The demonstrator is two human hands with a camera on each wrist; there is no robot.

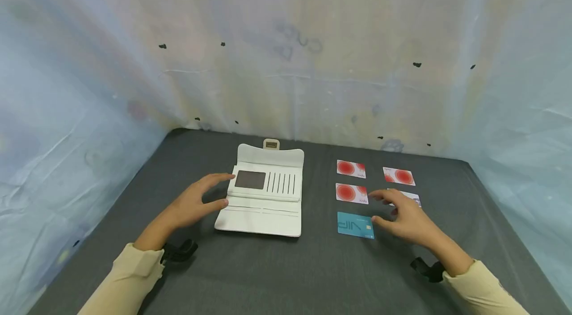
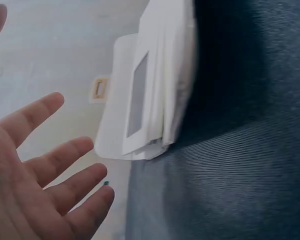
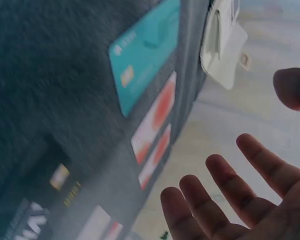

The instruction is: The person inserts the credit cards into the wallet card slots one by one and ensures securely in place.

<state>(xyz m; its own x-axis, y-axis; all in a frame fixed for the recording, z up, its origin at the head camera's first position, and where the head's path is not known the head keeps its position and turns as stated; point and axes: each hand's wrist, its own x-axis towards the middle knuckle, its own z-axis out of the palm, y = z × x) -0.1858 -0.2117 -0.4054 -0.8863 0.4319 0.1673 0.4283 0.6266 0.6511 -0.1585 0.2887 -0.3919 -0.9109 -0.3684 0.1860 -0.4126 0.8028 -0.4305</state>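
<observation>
A white wallet (image 1: 259, 215) lies unfolded on the dark table, with card slots, a dark window and a clasp tab at its far end. Beside its left edge my left hand (image 1: 192, 203) spreads its fingers, holding nothing; the left wrist view shows a gap between fingertips and wallet (image 2: 160, 85). My right hand (image 1: 404, 218) hovers with extended fingers close to a teal VIP card (image 1: 355, 225) and a red-and-white card (image 1: 351, 193). A black card (image 3: 45, 190) with a chip shows in the right wrist view; in the head view the right hand hides it.
Farther back lie two more red-and-white cards (image 1: 351, 169) (image 1: 399, 176). A pale card (image 1: 408, 197) is partly covered by the right hand. Pale hanging sheets (image 1: 286, 56) enclose the dark cloth-covered table (image 1: 268, 275) at the back and sides.
</observation>
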